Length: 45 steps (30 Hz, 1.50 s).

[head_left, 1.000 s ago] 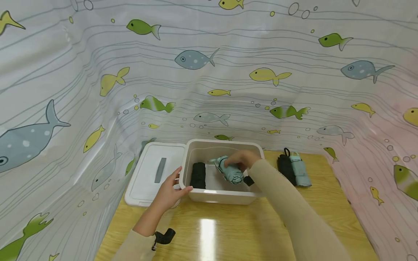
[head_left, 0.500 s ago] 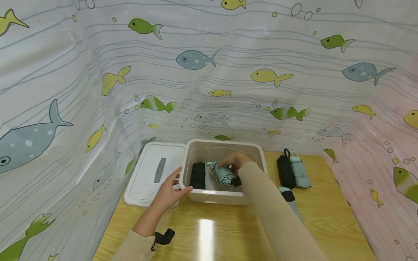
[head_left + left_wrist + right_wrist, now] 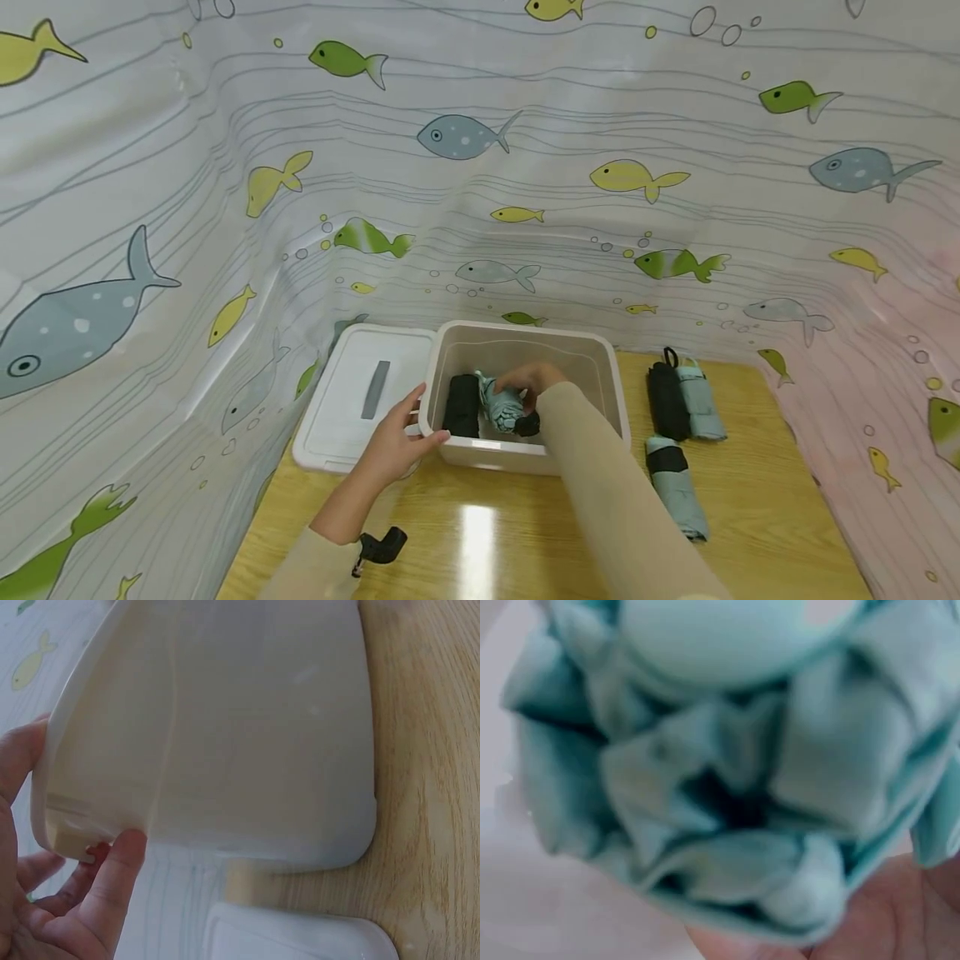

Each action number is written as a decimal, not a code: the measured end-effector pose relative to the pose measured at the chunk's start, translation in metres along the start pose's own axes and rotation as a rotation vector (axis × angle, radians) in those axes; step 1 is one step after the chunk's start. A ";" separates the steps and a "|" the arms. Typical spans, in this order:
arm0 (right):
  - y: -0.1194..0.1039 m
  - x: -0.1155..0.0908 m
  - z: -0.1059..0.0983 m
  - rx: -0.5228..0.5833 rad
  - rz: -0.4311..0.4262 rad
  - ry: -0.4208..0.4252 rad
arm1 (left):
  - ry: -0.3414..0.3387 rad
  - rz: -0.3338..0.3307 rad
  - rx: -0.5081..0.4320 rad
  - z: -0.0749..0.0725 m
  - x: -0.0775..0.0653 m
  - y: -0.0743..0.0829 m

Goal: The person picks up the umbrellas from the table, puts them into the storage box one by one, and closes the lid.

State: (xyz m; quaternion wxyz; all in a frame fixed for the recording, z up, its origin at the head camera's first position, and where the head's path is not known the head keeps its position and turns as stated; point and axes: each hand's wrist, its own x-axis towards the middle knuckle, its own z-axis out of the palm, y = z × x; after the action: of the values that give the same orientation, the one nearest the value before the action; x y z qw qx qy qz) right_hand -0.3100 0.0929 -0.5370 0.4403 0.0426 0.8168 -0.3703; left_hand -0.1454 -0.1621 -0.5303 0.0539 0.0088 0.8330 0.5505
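Observation:
In the head view, an off-white plastic box (image 3: 611, 383) stands on the table. My left hand (image 3: 393, 442) grips its near left corner, thumb on the rim and fingers at the side handle; the left wrist view shows those fingers (image 3: 112, 881) up close. Inside, my right hand (image 3: 536, 379) holds a pale teal folded umbrella (image 3: 501, 408), its ruffled end towards me. Right beside it, against the box's left wall, lies a black folded umbrella (image 3: 462, 407). Bunched teal cloth (image 3: 727, 772) fills the right wrist view, with part of the palm (image 3: 892, 915) beneath.
Left of the box lies a white lid (image 3: 341, 400) with a grey strip. On the table to the right are a black folded umbrella (image 3: 667, 400), a teal one (image 3: 701, 404) and a nearer teal one with a black band (image 3: 686, 500). A fish-print curtain (image 3: 555, 225) surrounds the table.
My right hand has moved left and lower with the teal umbrella, bringing it beside the black one. The banded umbrella at right has come into view from behind my sleeve. My left hand stays put.

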 end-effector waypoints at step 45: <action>0.005 0.008 0.024 -0.152 0.029 0.069 | 0.016 0.007 0.015 0.000 -0.002 0.003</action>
State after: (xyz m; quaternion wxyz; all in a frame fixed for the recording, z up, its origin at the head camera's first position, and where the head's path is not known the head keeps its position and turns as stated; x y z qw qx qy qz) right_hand -0.2962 0.0791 -0.5536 0.4193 0.0336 0.8565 -0.2992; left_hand -0.1434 -0.1608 -0.5276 0.0454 0.0079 0.8376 0.5443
